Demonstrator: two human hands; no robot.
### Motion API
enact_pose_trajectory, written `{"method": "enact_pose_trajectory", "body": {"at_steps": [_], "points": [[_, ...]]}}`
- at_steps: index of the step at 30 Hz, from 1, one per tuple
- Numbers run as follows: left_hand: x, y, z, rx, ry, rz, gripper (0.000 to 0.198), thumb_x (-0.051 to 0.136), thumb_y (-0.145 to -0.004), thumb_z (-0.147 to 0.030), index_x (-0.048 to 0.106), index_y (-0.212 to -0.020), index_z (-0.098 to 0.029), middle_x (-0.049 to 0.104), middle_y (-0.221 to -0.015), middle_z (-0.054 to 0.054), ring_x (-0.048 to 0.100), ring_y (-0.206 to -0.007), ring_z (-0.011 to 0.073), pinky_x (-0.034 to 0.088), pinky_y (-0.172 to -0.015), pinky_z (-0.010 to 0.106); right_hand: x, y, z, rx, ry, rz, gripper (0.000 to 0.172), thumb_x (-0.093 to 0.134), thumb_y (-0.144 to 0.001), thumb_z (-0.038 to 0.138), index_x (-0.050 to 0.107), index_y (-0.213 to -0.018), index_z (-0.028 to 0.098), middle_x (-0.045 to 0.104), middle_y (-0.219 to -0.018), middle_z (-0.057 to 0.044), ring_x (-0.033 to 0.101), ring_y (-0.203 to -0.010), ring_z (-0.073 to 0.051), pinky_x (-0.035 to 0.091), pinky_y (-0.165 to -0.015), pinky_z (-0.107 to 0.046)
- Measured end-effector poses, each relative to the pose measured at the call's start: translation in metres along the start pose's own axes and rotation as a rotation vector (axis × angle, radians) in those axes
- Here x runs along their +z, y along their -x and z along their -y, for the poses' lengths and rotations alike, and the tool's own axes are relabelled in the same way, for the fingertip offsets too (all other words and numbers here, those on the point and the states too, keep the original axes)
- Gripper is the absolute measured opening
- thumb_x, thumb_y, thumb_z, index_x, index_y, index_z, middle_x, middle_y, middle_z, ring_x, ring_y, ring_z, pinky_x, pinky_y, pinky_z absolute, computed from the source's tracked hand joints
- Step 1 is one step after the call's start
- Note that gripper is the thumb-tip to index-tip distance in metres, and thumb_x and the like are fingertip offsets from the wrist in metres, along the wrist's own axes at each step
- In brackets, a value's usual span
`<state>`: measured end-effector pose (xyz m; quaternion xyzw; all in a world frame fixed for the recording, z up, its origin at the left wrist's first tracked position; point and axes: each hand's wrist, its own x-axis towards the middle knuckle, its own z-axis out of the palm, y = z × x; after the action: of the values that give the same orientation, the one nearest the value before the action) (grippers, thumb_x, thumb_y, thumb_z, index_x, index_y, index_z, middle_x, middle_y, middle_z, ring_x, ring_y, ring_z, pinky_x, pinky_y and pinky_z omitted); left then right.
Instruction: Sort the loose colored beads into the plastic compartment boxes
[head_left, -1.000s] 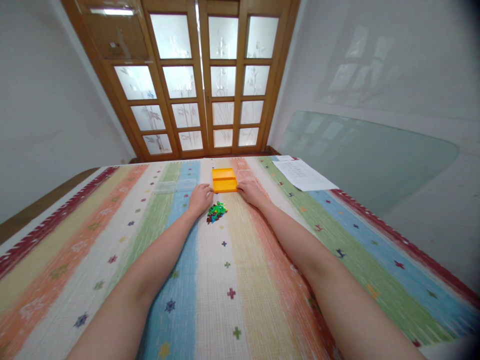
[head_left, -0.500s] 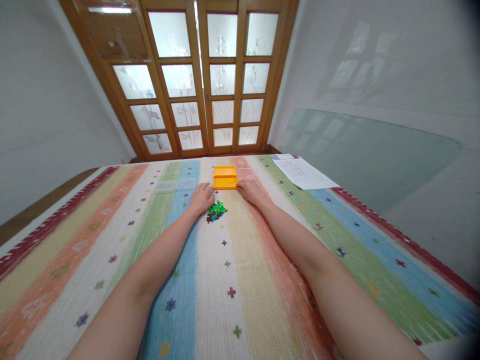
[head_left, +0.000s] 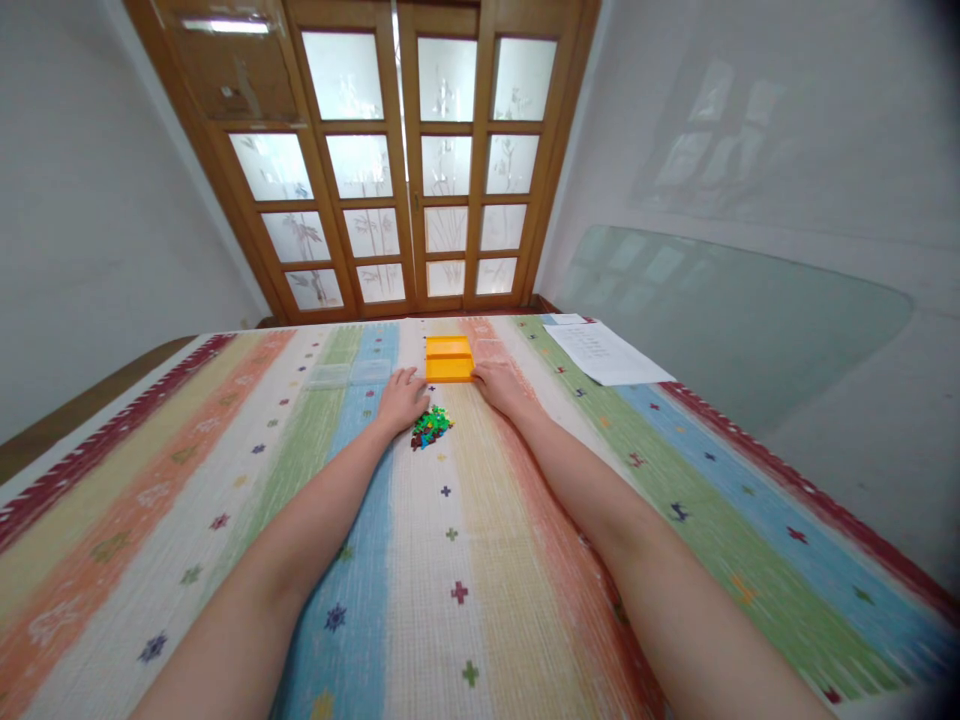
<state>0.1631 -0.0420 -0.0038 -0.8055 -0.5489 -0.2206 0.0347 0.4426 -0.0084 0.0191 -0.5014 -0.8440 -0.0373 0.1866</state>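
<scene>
An orange tray (head_left: pixel 448 359) with low walls sits far out on the striped cloth (head_left: pixel 465 520). My left hand (head_left: pixel 401 397) lies flat on the cloth, fingers spread, its fingertips close to the tray's left front corner. My right hand (head_left: pixel 501 385) rests palm down at the tray's right front corner, fingers extended toward it; whether they touch the tray is unclear. A small heap of tiny green, blue and dark pieces (head_left: pixel 430 426) lies on the cloth between my wrists, just in front of the tray.
Two clear plastic boxes (head_left: pixel 351 373) stand left of the tray. A white paper sheet (head_left: pixel 604 351) lies at the far right of the cloth. Wooden glazed doors (head_left: pixel 409 160) stand behind, and a glass pane (head_left: pixel 720 300) leans on the right wall.
Both hands have stayed at the tray's front corners. The view has shifted only slightly.
</scene>
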Motion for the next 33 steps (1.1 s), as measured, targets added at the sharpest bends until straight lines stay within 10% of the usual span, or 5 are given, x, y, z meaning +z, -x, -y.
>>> {"method": "enact_pose_trajectory", "body": {"at_steps": [17,33], "points": [[-0.001,0.002,-0.002,-0.018,0.012,0.004,0.036,0.059,-0.093,-0.035,0.072,-0.124,-0.023,0.051,-0.157,0.01,0.039,-0.149,0.0327,0.03,-0.127,0.052,0.01,0.0,-0.004,0.061,-0.039,-0.07,0.042,0.052,-0.1,0.016,0.063,-0.141,0.018,0.069,-0.135,-0.014,0.062,-0.123,-0.025,0.041,-0.109,-0.037],[0.003,0.001,0.002,-0.094,0.005,0.033,0.049,0.059,-0.092,-0.037,0.062,-0.137,-0.018,0.042,-0.165,0.015,0.031,-0.154,0.039,0.028,-0.126,0.057,0.004,0.005,0.0,0.103,-0.004,-0.053,0.023,0.057,-0.101,0.033,0.074,-0.102,0.018,0.074,-0.109,-0.012,0.063,-0.103,-0.025,0.044,-0.09,-0.032]]}}
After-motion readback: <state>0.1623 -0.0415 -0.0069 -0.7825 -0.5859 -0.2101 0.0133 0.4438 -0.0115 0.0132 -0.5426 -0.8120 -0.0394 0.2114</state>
